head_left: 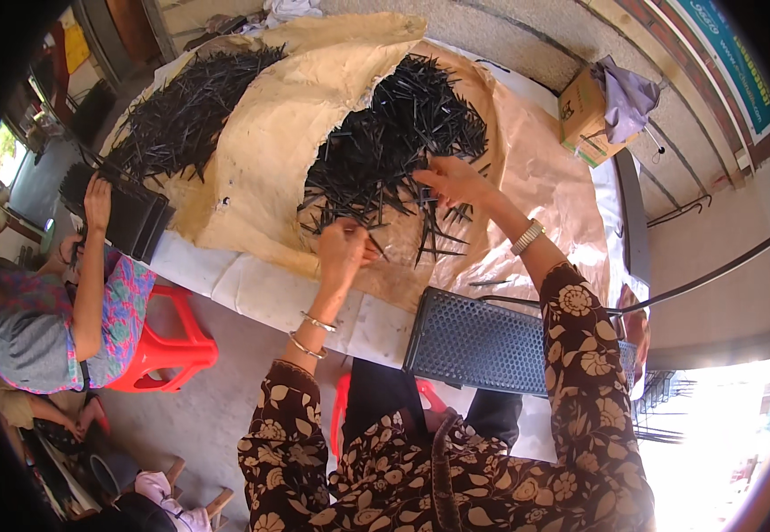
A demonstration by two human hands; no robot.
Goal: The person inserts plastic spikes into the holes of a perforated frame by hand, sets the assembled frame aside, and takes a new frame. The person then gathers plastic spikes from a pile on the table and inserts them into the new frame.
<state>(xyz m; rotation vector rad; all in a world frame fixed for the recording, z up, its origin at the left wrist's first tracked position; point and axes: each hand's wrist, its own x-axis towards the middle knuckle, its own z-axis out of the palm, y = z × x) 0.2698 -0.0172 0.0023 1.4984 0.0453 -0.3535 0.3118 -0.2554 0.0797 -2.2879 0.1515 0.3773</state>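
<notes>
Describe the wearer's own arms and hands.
The left hand, ungloved, has two metal bangles at its wrist; the right hand, also ungloved, has a pale metal band, perhaps a watch. Both dark brown sleeves carry a cream flower-and-leaf print.

Slender black sticks (394, 133) lie jumbled in a heap before me, several strewn loose toward my side.

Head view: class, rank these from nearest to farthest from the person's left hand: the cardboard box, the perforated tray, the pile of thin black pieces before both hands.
From the left hand:
1. Pile of thin black pieces: right at the fingers, ahead.
2. Perforated tray: right, nearer the body.
3. Cardboard box: far right, ahead.
</notes>
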